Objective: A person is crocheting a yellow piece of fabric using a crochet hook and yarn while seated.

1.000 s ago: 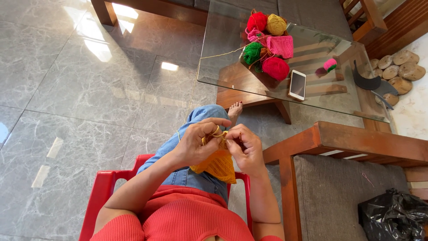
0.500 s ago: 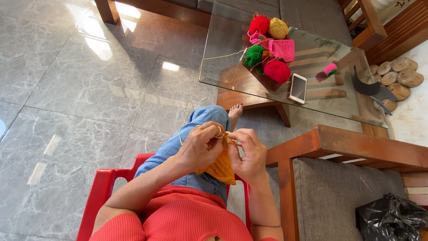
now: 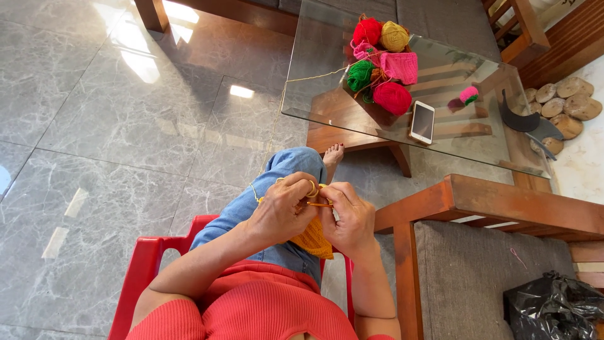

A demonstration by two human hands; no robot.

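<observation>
Little had shifted since the earlier frame: both hands stayed over the lap. Left hand [image 3: 283,211] and right hand [image 3: 349,217] each kept a pinching grip on the orange crochet piece [image 3: 313,239], mid-stitch. Yarn strand [image 3: 277,126] ran to the glass tabletop [image 3: 314,75]; the next loop likely needed steady tension.

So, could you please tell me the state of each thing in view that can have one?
left hand: closed on the orange knitted piece, yarn over the fingers.
right hand: closed on the same piece.
orange knitted piece: part made, hanging between the hands.
yarn strand: stretched from the table down to the hands.
yarn balls: wound, piled on the glass table.
phone: screen dark, lying flat.
black bag: crumpled, on the sofa seat.
</observation>
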